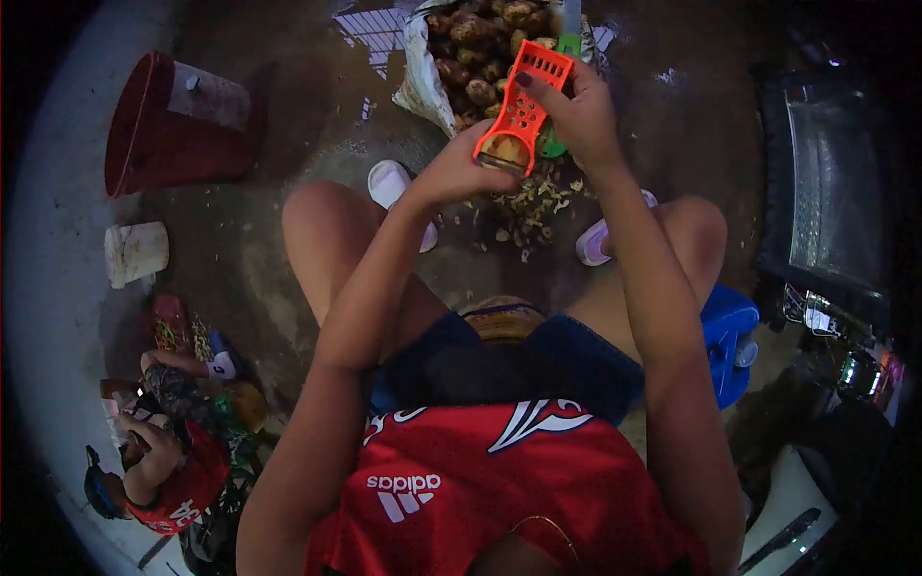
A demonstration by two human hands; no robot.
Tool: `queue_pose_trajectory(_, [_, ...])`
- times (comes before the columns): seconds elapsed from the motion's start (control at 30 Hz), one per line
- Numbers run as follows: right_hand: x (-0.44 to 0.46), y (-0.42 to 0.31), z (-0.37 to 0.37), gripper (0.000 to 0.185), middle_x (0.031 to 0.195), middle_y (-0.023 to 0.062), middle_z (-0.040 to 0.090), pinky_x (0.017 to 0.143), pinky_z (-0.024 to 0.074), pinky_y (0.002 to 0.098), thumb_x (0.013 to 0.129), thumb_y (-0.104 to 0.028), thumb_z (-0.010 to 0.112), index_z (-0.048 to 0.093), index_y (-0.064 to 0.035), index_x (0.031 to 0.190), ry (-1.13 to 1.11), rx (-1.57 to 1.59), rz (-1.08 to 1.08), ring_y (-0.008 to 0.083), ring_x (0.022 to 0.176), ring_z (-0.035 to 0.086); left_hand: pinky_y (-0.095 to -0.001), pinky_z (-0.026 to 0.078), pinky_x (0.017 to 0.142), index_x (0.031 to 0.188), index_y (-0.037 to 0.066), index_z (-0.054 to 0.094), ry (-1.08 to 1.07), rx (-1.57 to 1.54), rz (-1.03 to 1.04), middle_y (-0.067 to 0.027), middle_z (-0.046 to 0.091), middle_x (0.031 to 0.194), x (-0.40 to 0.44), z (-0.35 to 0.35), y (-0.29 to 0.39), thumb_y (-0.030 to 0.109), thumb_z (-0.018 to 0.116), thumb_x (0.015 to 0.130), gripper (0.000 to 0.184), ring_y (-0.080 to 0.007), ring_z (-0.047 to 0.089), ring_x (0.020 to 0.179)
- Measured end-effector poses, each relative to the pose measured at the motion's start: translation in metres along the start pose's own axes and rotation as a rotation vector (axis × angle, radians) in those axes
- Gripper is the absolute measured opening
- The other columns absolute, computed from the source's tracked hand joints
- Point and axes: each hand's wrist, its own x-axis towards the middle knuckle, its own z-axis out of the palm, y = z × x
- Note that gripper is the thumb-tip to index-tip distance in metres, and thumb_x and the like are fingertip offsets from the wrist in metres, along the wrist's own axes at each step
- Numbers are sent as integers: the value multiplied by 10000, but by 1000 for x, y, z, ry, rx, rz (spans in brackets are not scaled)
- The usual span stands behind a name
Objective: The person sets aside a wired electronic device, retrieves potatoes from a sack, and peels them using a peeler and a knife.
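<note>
My right hand [586,115] is closed around an orange peeler [523,110] with grater holes, thumb pressed on its face. The peeler's lower end lies over a potato [504,149], whose pale yellowish flesh shows through the opening. My left hand [463,173] is wrapped around that potato from the left. Behind the peeler, a green piece [569,44] and another green part [550,144] show by my right hand; whether they are one tool, I cannot tell. Beyond my hands stands an open white sack [420,72] full of brown potatoes [471,29].
Peelings [528,211] litter the wet floor between my feet. At left stand a red bucket [182,125] and a small white bucket [136,252]. Another person [173,461] sits at lower left. A blue plastic stool [728,341] is by my right leg, and a dark-framed panel [831,182] at right.
</note>
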Motion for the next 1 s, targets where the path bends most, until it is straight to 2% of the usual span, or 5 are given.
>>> queue_pose_trajectory(0.23, [30,13,-43,280,880,55,609,692,472,258,775,-120,635,540,-1,1010,366,-16,70,105,778,579,-249,425,719,1024,49,502,-57,189,250,3,528,864,-12,3,-4,81,690,505,553,-111,499,790])
queue_pose_trajectory(0.43, [-1,0,-1,282,804,51,617,629,476,244,754,-184,678,558,-3,935,92,193,57,103,682,584,-283,437,733,992,28,518,51,164,180,-52,562,870,-2,2,-7,134,700,488,546,-160,535,793])
queue_pose_trajectory(0.67, [17,10,-12,271,807,55,625,619,475,244,742,-199,687,573,-6,893,110,59,53,104,680,588,-255,433,701,1020,37,529,147,525,224,-29,562,839,3,-6,5,51,668,507,532,-118,525,759])
queue_pose_trajectory(0.87, [32,13,-43,264,804,51,627,602,465,245,732,-171,693,584,-3,903,390,-504,-117,104,654,586,-312,439,728,996,30,519,63,563,347,-115,568,844,-10,-3,10,141,688,487,548,-227,552,790])
queue_pose_trajectory(1.0, [36,11,-51,296,866,35,612,676,462,247,761,-195,662,563,-13,972,374,95,51,102,742,582,-326,443,738,1036,24,482,103,661,286,-126,566,880,-8,-14,-3,186,733,517,598,-251,561,826])
